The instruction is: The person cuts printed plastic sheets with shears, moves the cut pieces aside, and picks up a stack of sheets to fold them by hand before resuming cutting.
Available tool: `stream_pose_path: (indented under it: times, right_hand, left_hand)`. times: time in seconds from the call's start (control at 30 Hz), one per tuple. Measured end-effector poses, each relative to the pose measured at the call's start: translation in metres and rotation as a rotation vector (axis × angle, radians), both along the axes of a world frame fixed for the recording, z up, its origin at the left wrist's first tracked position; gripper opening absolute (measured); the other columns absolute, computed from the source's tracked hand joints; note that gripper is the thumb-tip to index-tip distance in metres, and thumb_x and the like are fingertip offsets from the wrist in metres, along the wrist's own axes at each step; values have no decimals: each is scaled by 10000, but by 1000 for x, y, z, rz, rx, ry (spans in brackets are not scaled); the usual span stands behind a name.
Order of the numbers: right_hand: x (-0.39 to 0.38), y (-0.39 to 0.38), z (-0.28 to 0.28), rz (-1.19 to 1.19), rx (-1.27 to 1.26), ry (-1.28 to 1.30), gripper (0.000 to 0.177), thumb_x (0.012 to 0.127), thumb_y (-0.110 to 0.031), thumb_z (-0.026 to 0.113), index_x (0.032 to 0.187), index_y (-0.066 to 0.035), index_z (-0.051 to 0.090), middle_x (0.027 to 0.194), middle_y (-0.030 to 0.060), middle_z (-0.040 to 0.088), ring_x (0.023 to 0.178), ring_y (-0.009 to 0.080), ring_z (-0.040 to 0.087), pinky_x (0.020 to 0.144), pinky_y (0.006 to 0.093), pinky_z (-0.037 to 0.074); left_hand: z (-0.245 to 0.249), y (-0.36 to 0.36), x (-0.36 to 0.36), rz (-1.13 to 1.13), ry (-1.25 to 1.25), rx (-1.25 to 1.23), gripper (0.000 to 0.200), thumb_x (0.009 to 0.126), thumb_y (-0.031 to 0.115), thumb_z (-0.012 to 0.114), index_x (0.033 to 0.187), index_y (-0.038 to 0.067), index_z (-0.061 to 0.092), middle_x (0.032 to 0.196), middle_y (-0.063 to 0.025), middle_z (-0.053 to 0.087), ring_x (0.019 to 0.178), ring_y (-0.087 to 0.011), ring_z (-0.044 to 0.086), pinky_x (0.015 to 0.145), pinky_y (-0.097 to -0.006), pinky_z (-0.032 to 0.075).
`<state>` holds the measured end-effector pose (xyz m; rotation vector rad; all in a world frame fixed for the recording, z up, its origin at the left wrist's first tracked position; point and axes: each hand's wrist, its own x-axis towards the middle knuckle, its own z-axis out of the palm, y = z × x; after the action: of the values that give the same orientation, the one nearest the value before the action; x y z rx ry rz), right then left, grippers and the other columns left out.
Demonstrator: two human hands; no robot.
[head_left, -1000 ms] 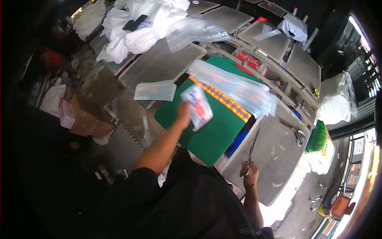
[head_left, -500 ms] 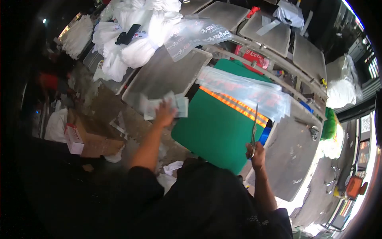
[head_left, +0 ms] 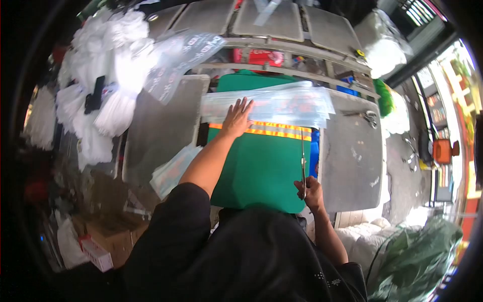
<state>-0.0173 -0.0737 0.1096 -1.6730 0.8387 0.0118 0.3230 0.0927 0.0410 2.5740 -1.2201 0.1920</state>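
Note:
My left hand (head_left: 238,119) lies with fingers spread on the left part of a stack of translucent plastic strips (head_left: 287,104) with faint reddish print. Under the strips is a green board (head_left: 256,171), crossed by an orange and silver reflective band (head_left: 282,130). My right hand (head_left: 309,193) grips the handles of a pair of scissors (head_left: 303,166) over the board's right edge, blades pointing away from me. A small pile of cut plastic pieces (head_left: 173,171) rests to the left of the board, beside my left forearm.
Bundles of white plastic (head_left: 110,55) with a black phone-like object (head_left: 95,94) are heaped at the left. A printed clear sheet (head_left: 186,58) lies behind. Another pair of scissors (head_left: 370,118) rests on the grey panel (head_left: 350,166) at right. A cardboard box (head_left: 113,241) stands lower left.
My left hand has moved from the cut pieces at left over to the stack of strips. My right hand still holds the scissors. The view has turned to the right.

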Motion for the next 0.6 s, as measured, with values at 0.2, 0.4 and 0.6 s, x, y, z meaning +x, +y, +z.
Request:
stream_pose_path:
  times: [0.2,0.4,0.6]
  right_hand:
    - [-40,15,-2,-184,51,-8,350,806,-292,770,816,-5,571,667,36,597,573,80,547,506,253,435]
    - [-68,23,-26,-165,-4,35,419,806,-357,764,837,20,585,676,64,621,595,113,575,539,275,456]
    - [-77,28,-23,-56,47,-15,357,816,-304,753,815,-11,549,636,27,568,551,87,535,489,247,417]
  left_hand:
    - [-28,-19,15,-166,24,152,524,860,363,636,1331,185,494,1428,-74,434,1280,-340,423,1000,-501,393]
    - [-1,-20,3,-118,-21,-196,85,780,115,585,724,92,645,756,-85,669,776,-304,642,727,-440,478]
    - [23,-17,-26,-26,-37,-75,141,774,162,607,672,70,641,727,-138,652,706,-326,640,657,-451,492]
